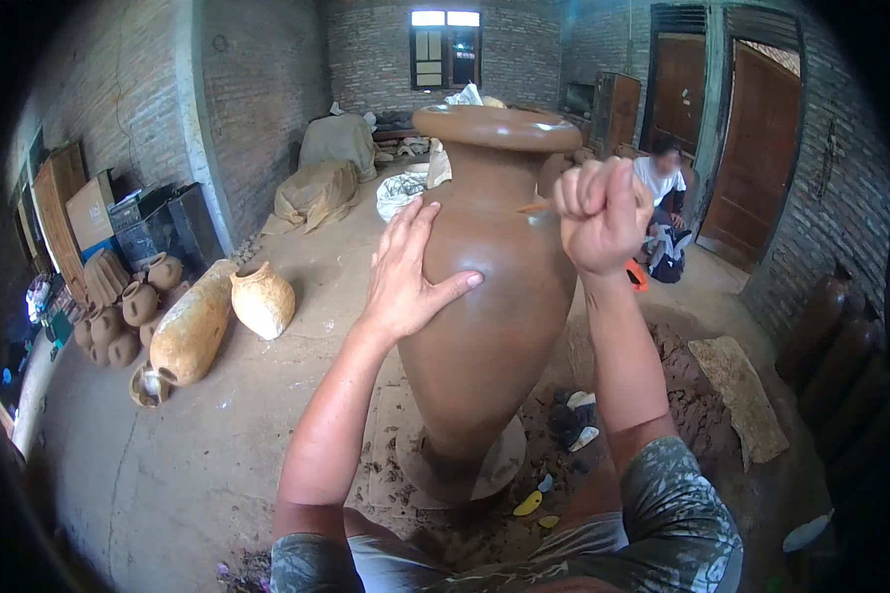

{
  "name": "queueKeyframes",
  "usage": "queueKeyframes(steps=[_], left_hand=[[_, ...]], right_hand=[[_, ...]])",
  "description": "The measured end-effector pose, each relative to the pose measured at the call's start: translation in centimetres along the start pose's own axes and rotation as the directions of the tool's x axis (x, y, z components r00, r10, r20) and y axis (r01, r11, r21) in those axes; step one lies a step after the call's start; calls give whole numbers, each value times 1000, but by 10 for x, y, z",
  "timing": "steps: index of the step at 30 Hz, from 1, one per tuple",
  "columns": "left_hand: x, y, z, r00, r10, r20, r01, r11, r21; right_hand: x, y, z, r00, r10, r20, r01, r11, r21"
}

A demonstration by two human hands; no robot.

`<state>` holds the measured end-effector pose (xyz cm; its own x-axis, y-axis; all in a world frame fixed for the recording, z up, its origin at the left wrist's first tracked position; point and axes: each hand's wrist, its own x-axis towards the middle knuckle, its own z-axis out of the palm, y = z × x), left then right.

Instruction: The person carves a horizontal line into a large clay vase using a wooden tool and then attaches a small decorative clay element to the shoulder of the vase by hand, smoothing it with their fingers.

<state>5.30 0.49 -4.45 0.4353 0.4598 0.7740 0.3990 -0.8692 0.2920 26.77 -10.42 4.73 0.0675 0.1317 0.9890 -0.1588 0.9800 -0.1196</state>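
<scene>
Jar (504, 306) of smooth brown clay, tall and wide-rimmed, stands upright between the two grips, on a round disc (501, 481) well below them. The left grip (410, 267) is open, fingers spread and thumb apart, its palm side laid against the jar's shoulder without closing on anything. The right grip (603, 212) is curled into a fist beside the jar's neck; an orange-tan strip (534, 208) shows just left of it, and I cannot tell whether the fist has hold of it. Well left of the left grip, on the floor (208, 445), are a pale round pot (263, 299), a long tan jar (196, 321) on its side and small brown pots (139, 303). Below and right of the right grip lies dark clay (697, 395), beside a pale flat slab (737, 395). Beyond the right grip, a person (660, 183) in a white top sits low
</scene>
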Motion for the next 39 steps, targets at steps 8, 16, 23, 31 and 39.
queueKeyframes(steps=[8,16,23,31,39], left_hand=[[-4,17,-2,998,-32,-50,37,993,114],[-9,38,2,994,-55,-95,74,974,213],[-6,37,-11,998,-26,-49,37,973,227],[10,-19,-9,999,40,26,-38,995,-90],[5,-3,0,999,-30,-18,30,1000,3]], right_hand=[[-3,6,-3,999,-23,27,24,1000,-20],[0,-6,6,997,-53,48,51,998,39],[1,-1,-1,999,-35,33,34,999,35],[2,10,1,1000,25,-15,-25,999,25],[-3,3,-1,999,-20,30,19,999,47]])
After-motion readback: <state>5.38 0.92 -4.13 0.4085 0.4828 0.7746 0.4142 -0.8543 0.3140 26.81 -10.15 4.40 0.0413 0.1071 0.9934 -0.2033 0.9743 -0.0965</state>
